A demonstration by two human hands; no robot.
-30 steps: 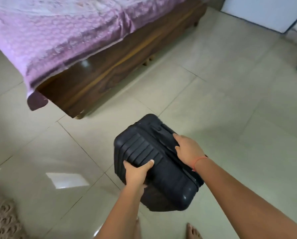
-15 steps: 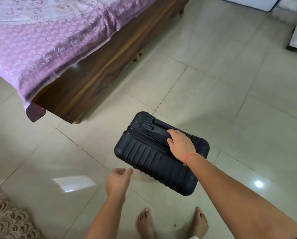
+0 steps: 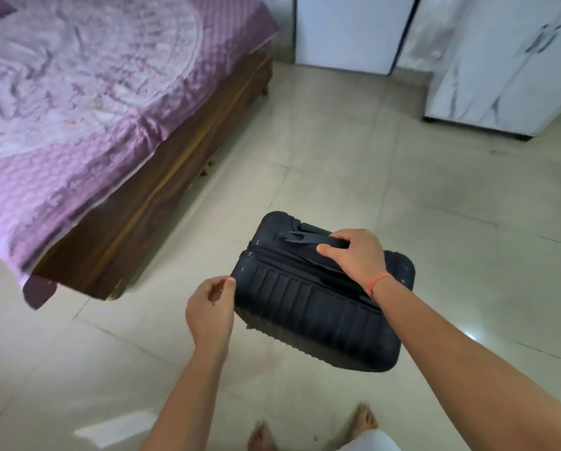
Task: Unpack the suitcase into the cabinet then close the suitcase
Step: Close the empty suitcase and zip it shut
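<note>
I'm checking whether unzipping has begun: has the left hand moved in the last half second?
Yes. The left hand has come forward, from short of the bed's near corner to level with it, fingertips now at the suitcase's left corner.

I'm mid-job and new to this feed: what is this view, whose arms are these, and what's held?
No machine here: these are a person's bare hands, filmed by one wide-angle camera on their head, looking forward and down. The right hand grips the top handle of a closed black suitcase. The left hand touches a corner of it, fingers curled; whether it pinches anything is unclear. Around: tiled floor, a bed with a purple cover, white cabinets behind.
</note>
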